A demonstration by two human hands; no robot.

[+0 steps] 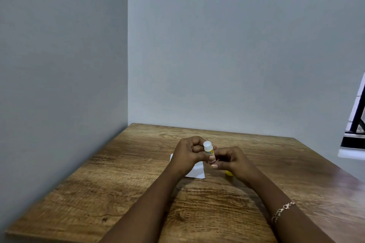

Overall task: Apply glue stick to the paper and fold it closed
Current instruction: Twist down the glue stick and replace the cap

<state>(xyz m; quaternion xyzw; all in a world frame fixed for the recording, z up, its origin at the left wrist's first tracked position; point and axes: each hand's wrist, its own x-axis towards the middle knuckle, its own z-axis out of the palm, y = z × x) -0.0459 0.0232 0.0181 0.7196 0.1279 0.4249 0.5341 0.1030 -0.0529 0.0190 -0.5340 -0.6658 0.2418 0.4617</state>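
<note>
Glue stick [209,151] upright, in left hand [188,156] and right hand [233,161].

Plain room, likely home or small office: wood-grain table [122,193] pushed into corner of 2 bare grey walls [227,45], window [357,120] at right edge.

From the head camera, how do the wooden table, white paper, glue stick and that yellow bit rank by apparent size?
1. wooden table
2. white paper, partly under the left hand
3. glue stick
4. yellow bit, mostly hidden behind the right hand, so last place is unsure
</note>
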